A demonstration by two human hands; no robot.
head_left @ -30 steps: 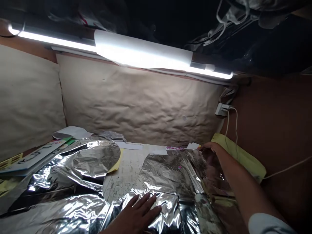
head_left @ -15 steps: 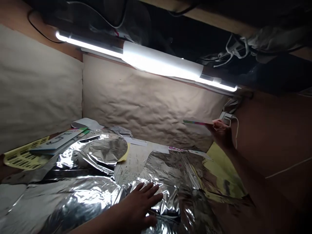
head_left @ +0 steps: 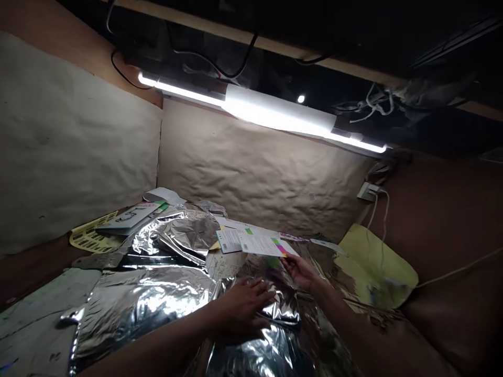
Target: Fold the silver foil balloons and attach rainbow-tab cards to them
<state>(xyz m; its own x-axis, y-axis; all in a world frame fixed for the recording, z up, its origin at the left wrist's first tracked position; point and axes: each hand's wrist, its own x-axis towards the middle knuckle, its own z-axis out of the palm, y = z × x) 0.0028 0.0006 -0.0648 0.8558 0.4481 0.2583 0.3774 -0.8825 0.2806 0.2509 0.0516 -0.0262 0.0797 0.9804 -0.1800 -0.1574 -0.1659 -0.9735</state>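
My left hand (head_left: 245, 306) lies spread, palm down, on the crinkled silver foil (head_left: 176, 293) and holds nothing. To its right, my right hand (head_left: 301, 271) pinches the near right corner of a white printed card (head_left: 261, 244) with green, pink and orange patches. The card is held nearly flat above the foil. Another printed card (head_left: 229, 240) with a blue edge shows at its left end; whether the two touch is hard to tell. Glossy foil reflects the lamp light around both hands.
At the left, a yellow slotted basket (head_left: 92, 235) carries a white card marked 5 (head_left: 129, 219). A yellow sheet (head_left: 377, 262) lies at the right below a wall socket (head_left: 368, 191) with white cables. A bright tube light (head_left: 188, 95) hangs above.
My right hand has come down and leftward with the card, which now shows its printed face. My left hand stays spread on the foil. The view has shifted, with more of the left side visible.
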